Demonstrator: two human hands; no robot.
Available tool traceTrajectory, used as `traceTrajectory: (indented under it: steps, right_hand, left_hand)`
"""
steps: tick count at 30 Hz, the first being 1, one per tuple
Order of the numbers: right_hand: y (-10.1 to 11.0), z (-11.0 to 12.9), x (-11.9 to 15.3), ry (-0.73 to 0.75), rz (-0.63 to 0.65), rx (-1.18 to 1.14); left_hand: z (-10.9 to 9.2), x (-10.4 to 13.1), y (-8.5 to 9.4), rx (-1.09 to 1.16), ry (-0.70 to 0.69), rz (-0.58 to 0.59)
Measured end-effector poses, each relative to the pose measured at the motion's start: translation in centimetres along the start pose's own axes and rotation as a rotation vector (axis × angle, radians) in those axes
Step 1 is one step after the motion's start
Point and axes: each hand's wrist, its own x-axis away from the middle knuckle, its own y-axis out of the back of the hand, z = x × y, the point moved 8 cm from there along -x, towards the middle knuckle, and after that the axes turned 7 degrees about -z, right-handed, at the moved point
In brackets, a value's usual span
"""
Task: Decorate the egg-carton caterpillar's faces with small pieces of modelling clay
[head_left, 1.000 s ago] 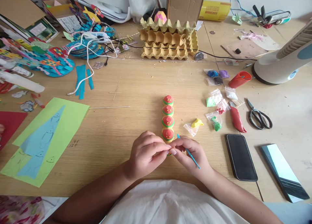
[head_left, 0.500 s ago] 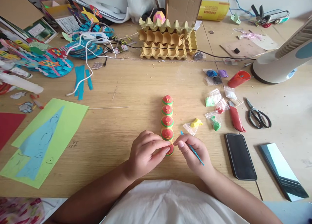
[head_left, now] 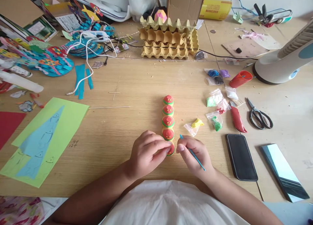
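A vertical row of several red domes with green rims and small yellow marks [head_left: 168,121] stands on the wooden table. My left hand [head_left: 149,153] is at its near end, thumb and fingers pinched at the left side of the nearest dome, partly covering it. Just right of the row, my right hand [head_left: 195,155] holds a thin blue tool [head_left: 197,158] slanting through its fingers, with the tip pointing up and away. A gap lies between the right fingertips and the nearest dome. Yellow clay [head_left: 197,123] rests on a clear bag beyond the right hand.
On the right are clay bags [head_left: 215,97], a red cup [head_left: 241,79], a red-handled cutter [head_left: 237,119], scissors [head_left: 259,114] and two phones [head_left: 241,157]. Egg cartons [head_left: 165,37] stand at the back. Green paper [head_left: 70,114] with a blue cutout lies left.
My right hand's fingertips have drawn slightly right, away from the nearest dome, and the blue tool has shifted a little in them. My left hand stays nearly still.
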Motion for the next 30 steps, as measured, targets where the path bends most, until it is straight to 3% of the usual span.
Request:
traceTrajectory:
  steps: [16, 30]
  right_hand:
    - [-0.2, -1.8, 0.2, -0.215, 0.025, -0.102]
    - [0.1, -1.1, 0.0, -0.096, 0.021, -0.079]
  left_hand:
    - [0.0, 0.1, 0.2, 0.008, -0.013, -0.011]
    - [-0.4, -0.3, 0.3, 0.053, -0.020, -0.002]
